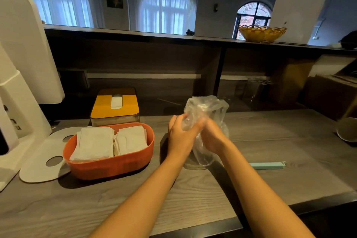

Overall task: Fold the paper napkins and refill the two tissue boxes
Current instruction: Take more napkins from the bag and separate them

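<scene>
An orange tissue box (110, 164) stands open on the wooden counter, filled with two stacks of folded white napkins (96, 143). Its white lid (41, 158) with an oval slot lies flat to its left. Behind it stands a second tissue box with a yellow lid (115, 103), a white napkin showing in its slot. To the right, my left hand (180, 135) and my right hand (212, 137) together grip a crumpled clear plastic bag (204, 110) held just above the counter. The bag looks empty.
A large white machine (23, 75) fills the left edge. A light blue sealing clip (267, 165) lies on the counter to the right. A yellow woven basket (261, 34) sits on the raised shelf behind. A round cup rim (346, 129) shows at far right.
</scene>
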Available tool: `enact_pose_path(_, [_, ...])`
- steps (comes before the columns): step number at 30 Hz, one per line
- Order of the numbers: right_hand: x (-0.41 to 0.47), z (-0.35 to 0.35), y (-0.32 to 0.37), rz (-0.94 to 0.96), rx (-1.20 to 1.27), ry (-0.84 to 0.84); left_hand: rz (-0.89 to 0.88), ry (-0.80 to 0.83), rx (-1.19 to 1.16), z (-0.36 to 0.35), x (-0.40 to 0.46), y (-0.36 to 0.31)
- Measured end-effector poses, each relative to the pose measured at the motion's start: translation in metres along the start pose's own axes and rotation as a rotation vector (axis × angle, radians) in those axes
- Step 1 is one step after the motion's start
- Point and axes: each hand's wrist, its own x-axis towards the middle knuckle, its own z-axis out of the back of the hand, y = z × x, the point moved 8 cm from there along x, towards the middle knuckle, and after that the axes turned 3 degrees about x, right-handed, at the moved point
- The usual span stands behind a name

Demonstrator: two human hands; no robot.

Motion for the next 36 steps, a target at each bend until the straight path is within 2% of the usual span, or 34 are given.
enact_pose_path(3, [0.002,0.006,-0.012,-0.119,0.086,-0.037,0.04,-0.202,0.033,0.02,0.008,0.012])
enact_pose_path(5, [0.006,0.012,-0.009,-0.098,0.033,-0.059,0.132,-0.285,-0.094,0.032,0.012,0.022])
enact_pose_path(8, [0.004,0.018,0.019,0.208,-0.408,-0.158,0.264,-0.317,-0.332,0.032,0.011,0.034])
enact_pose_path(10, [-0.002,0.007,0.033,0.42,-0.712,-0.145,0.286,-0.313,-0.479,0.029,0.013,0.036])
enact_pose_path(13, [-0.002,-0.004,0.03,0.5,-0.802,-0.032,0.294,-0.232,-0.76,0.023,0.015,0.036])
enact_pose_path(16, [0.002,-0.005,0.02,0.421,-0.669,0.073,0.319,-0.142,-0.917,0.016,0.011,0.035])
enact_pose_path(19, [0.004,-0.002,0.018,0.351,-0.535,0.096,0.329,-0.079,-0.969,0.01,0.008,0.031])
enact_pose_path(25, [0.002,-0.005,0.008,0.22,-0.234,0.177,0.335,0.005,-0.869,-0.001,0.009,0.032])
enact_pose_path(27, [0.001,-0.009,0.006,0.17,-0.079,0.208,0.331,0.006,-0.83,-0.004,0.007,0.029])
enact_pose_path(29, [0.0,-0.012,0.006,0.153,-0.004,0.159,0.31,0.003,-0.807,-0.004,0.006,0.024])
enact_pose_path(32, [0.003,-0.005,-0.013,-0.042,0.209,0.077,0.265,-0.014,-0.808,0.0,0.009,0.02])
enact_pose_path(36, [0.0,-0.012,-0.021,-0.151,0.408,0.229,0.235,-0.078,-0.734,0.006,0.013,0.024])
